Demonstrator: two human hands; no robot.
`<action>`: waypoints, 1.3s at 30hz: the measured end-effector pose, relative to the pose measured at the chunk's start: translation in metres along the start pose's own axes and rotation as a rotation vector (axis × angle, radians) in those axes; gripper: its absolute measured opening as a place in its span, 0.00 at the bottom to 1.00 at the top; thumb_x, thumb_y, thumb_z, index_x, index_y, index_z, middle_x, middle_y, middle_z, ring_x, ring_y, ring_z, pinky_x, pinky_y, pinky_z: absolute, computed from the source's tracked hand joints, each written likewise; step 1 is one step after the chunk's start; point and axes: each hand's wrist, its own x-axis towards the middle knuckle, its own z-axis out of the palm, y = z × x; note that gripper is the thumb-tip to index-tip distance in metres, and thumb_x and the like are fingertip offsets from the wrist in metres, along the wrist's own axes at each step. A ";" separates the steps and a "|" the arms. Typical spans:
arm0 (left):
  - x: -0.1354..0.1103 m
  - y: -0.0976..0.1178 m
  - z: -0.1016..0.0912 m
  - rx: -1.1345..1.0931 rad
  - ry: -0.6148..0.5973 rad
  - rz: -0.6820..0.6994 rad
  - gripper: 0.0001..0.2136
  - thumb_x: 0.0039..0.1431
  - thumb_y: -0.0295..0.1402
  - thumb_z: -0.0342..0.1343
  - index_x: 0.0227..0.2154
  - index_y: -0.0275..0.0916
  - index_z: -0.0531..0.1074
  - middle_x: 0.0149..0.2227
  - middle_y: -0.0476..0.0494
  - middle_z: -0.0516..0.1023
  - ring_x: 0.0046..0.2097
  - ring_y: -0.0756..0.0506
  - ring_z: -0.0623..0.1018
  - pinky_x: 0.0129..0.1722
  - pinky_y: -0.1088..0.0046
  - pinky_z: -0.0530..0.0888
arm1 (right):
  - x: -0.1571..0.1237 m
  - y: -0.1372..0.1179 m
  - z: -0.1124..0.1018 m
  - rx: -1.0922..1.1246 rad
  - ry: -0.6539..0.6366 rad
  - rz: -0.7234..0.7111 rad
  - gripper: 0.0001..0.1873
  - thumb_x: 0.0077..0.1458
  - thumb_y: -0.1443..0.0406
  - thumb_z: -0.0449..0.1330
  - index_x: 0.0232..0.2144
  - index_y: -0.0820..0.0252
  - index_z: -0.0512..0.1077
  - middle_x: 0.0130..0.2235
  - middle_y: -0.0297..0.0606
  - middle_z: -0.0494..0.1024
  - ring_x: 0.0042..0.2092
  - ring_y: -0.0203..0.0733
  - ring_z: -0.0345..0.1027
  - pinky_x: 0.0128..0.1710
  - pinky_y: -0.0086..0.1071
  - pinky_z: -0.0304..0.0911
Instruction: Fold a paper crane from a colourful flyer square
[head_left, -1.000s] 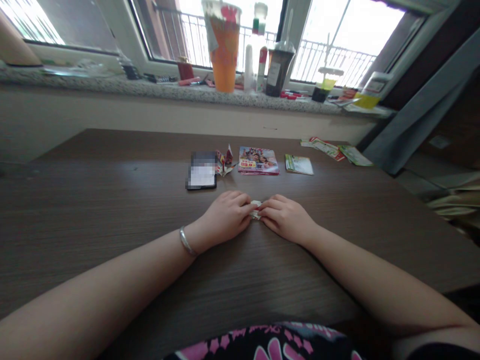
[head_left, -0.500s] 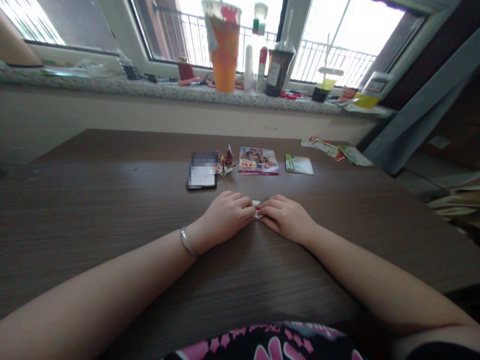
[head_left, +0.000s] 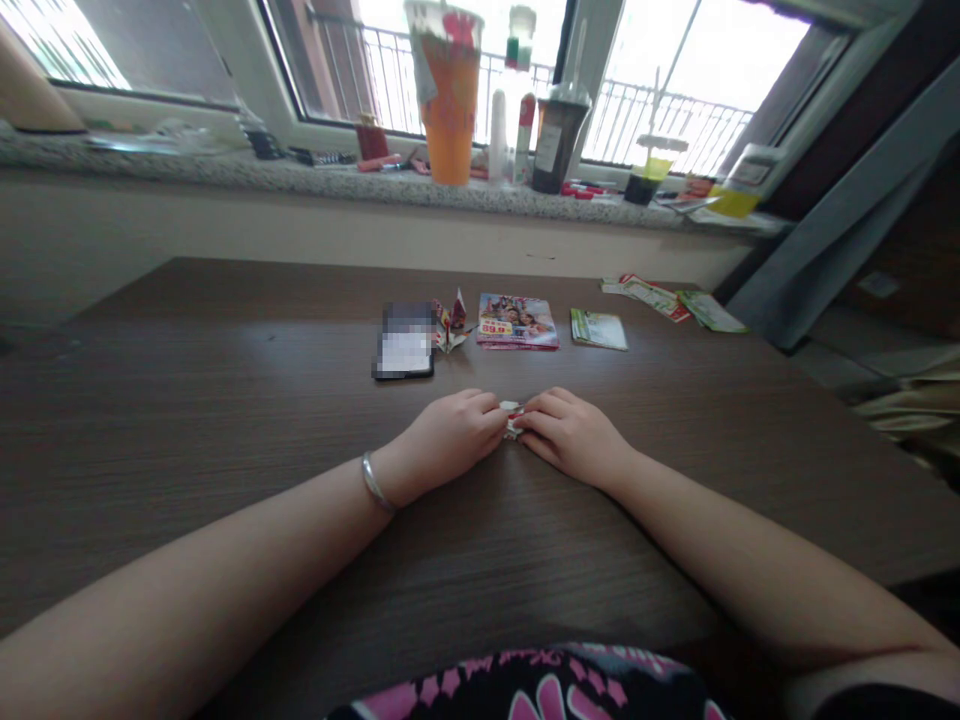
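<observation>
Between my two hands, on the dark wooden table (head_left: pixel 247 440), is a small piece of folded paper (head_left: pixel 513 424), whitish with red print. My left hand (head_left: pixel 459 430) pinches its left side with curled fingers. From the other side my right hand (head_left: pixel 571 432) has its fingers closed on the paper's right edge. Most of the paper is hidden under the fingertips, so its folded shape does not show. Beyond my hands stands a folded paper figure (head_left: pixel 451 325) with pointed tips, beside a phone (head_left: pixel 405 345) whose screen is blurred out.
A stack of printed square sheets (head_left: pixel 517 322) lies past my hands, with green-edged paper squares (head_left: pixel 598 329) to its right. Loose paper strips (head_left: pixel 656 297) are at the far right. Cups, including a tall orange one (head_left: pixel 450 110), line the stone windowsill (head_left: pixel 300 178).
My left hand has shifted slightly down and left, and a little more of the paper shows between the fingers. My right hand has barely moved.
</observation>
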 end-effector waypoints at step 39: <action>0.000 -0.002 -0.001 -0.086 -0.022 0.042 0.11 0.65 0.33 0.47 0.34 0.37 0.74 0.34 0.43 0.73 0.37 0.46 0.72 0.38 0.70 0.70 | 0.002 -0.008 -0.005 -0.052 -0.026 0.024 0.10 0.60 0.66 0.53 0.33 0.59 0.75 0.36 0.40 0.77 0.38 0.41 0.66 0.39 0.34 0.63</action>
